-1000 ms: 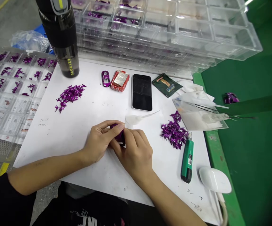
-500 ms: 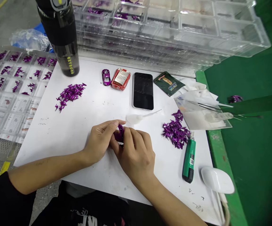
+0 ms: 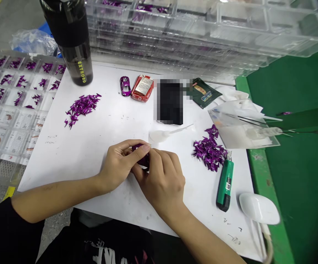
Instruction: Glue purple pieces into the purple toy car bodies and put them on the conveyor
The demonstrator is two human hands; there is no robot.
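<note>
Over the white table top, both hands meet around a glossy purple toy car body (image 3: 143, 160), mostly covered by fingers. My left hand (image 3: 121, 161) has its thumb laid over the top of it, fingers curled behind. My right hand (image 3: 163, 174) pinches its near right side, knuckles up. Just beyond the fingers lies a translucent white dropper-like piece (image 3: 160, 136) with a thin stem. A heap of small purple pointed parts (image 3: 209, 150) is to the right, and another purple heap (image 3: 82, 107) to the left. Another purple car body (image 3: 125, 86) sits farther back.
A green utility knife (image 3: 225, 183) lies right, near a white lamp-like object (image 3: 259, 208). At the back are a red packet (image 3: 142, 88), a dark pixelated rectangle (image 3: 170, 102) and a green sachet (image 3: 206, 94). A tall bottle (image 3: 75, 47), clear stacked trays (image 3: 203, 44) and a compartment tray (image 3: 13, 121) border the table.
The left thumb has slid across the top of the car body, covering more of it. The car body has turned in the fingers. The view has shifted slightly.
</note>
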